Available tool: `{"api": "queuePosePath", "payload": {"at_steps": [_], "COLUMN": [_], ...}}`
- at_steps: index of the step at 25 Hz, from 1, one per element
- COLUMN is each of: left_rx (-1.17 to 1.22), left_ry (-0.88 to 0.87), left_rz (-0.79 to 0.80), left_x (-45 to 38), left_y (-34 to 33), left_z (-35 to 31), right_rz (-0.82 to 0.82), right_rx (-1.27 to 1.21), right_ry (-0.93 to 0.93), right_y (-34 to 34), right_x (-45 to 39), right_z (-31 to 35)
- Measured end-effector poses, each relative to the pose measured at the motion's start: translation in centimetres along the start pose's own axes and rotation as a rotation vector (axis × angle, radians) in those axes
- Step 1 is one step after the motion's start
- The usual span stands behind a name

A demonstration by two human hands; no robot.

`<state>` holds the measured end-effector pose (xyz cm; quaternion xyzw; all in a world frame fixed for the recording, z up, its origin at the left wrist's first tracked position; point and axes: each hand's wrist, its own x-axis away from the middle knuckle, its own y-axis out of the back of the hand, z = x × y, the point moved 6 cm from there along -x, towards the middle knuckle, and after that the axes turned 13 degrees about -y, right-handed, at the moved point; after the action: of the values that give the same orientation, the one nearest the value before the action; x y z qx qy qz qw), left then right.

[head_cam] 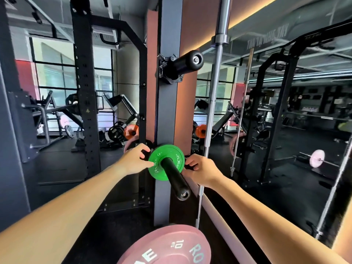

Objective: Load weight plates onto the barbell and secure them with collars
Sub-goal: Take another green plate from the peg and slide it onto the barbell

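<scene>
I am looking down at a storage post [165,115] carrying two black pegs. A small green plate [159,164] is sitting on the lower peg [176,180], pushed back toward the post, with a dark plate [147,148] partly hidden behind it. My left hand [133,161] is closing its grip on the green plate's left rim, fingertips [145,150] curling behind it and thumb pressing the face. My right hand [202,172] is reaching to the right rim; I cannot tell whether its grip is closing on the green plate or on something dark behind it. A collar [165,68] is clamping the upper peg [185,62]. A barbell [217,73] is standing upright just right of the post. A pink 10 kg plate [167,246] is lying at the bottom edge.
</scene>
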<state>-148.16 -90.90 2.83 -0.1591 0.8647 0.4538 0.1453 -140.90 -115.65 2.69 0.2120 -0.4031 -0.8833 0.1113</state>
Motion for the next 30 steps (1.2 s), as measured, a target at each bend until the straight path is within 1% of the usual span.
{"api": "queuePosePath", "payload": {"at_steps": [3, 6, 10, 12, 15, 19, 24, 26, 30], "left_rx": [0.064, 0.067, 0.116, 0.144, 0.106, 0.069, 0.066, 0.069, 0.06], "left_ry": [0.017, 0.044, -0.062, -0.116, -0.135, -0.146, -0.186, -0.197, -0.192], "left_rz": [0.008, 0.091, 0.164, 0.178, 0.128, 0.101, 0.066, 0.039, 0.041], "left_x": [-3.6, -5.5, -6.5, -6.4, -6.2, -5.2, -2.7, -1.1, 2.6], "left_y": [-0.4, -1.9, -4.4, -5.2, -5.4, -5.3, -5.2, -5.2, -5.7], "left_z": [2.8, 5.2, 6.5, 6.5, 6.1, 4.6, 1.8, 0.4, -2.2], "right_rz": [0.03, 0.044, 0.105, 0.064, 0.046, 0.081, 0.096, 0.087, 0.051], "right_rx": [0.055, 0.077, 0.038, 0.02, 0.016, 0.008, -0.005, -0.003, 0.006], "right_ry": [-0.033, -0.025, -0.004, 0.02, 0.038, -0.005, -0.036, -0.028, 0.017], "right_y": [-1.3, -3.2, -7.0, -7.5, -7.0, -6.0, -4.4, -3.6, -1.8], "right_x": [-4.1, -7.7, -10.6, -11.2, -11.5, -10.2, -6.6, -4.6, -0.2], "right_z": [0.8, 1.9, 2.6, 2.3, 1.7, 0.4, -1.2, -1.7, -2.0]}}
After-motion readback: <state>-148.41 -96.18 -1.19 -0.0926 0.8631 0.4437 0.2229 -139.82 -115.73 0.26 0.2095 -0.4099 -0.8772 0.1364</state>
